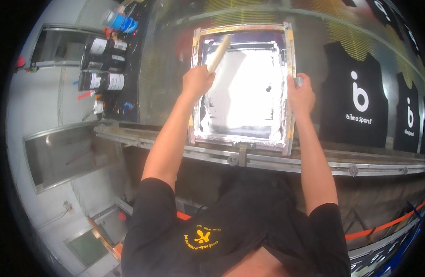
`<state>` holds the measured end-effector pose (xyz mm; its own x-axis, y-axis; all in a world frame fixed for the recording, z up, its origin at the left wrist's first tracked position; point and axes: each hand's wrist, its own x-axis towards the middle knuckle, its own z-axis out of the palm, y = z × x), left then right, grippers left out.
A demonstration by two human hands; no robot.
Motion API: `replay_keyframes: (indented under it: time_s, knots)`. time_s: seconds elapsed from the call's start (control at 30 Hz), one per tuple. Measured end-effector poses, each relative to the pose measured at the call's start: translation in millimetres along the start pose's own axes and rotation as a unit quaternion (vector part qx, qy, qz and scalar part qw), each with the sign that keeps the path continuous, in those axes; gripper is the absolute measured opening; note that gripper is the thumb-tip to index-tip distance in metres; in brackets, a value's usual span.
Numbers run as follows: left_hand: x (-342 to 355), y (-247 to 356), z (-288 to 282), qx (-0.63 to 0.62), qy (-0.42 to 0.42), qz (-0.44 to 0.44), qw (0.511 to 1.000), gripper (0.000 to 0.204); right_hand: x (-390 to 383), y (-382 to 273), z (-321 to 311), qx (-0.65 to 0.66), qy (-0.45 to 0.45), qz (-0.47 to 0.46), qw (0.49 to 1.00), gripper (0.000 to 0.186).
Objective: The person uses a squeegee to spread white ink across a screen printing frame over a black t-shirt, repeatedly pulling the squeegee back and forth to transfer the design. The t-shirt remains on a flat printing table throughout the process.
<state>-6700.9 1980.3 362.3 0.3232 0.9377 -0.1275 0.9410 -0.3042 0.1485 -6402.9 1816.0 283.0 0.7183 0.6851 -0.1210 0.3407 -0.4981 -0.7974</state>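
A silkscreen frame (290, 51) lies on the long printing table, its mesh thickly smeared with white ink (244, 97). Closed round a pale, bar-like squeegee (219, 54), my left hand (197, 84) is over the frame's left side. The squeegee slants up and away across the mesh; its lower end is hidden by my fingers. On the frame's right edge my right hand (301, 94) is wrapped, next to a small silvery fitting (298, 81). Right of it lies a black sleeveless garment piece (353, 94) with a white print.
Black ink jars (101, 81) with white labels and a blue-capped bottle (122, 22) stand at the table's left end. A metal rail (309, 165) runs along the near edge. More printed black pieces (410, 111) lie at the far right.
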Motion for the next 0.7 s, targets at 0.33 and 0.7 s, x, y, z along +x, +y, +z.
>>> replay_keyframes:
  time_s: [0.33,0.7]
  knots:
    - [67.6,30.3,-29.0,0.062,-0.041,0.302,0.950,0.023,2.3,-1.5,7.1,-0.041,0.019,0.021,0.999,0.056]
    - [156.6,-8.7,-32.1,0.049,-0.155,0.270,0.949,0.047,14.8,-5.4,9.5,-0.119,0.079,-0.083,0.986,0.057]
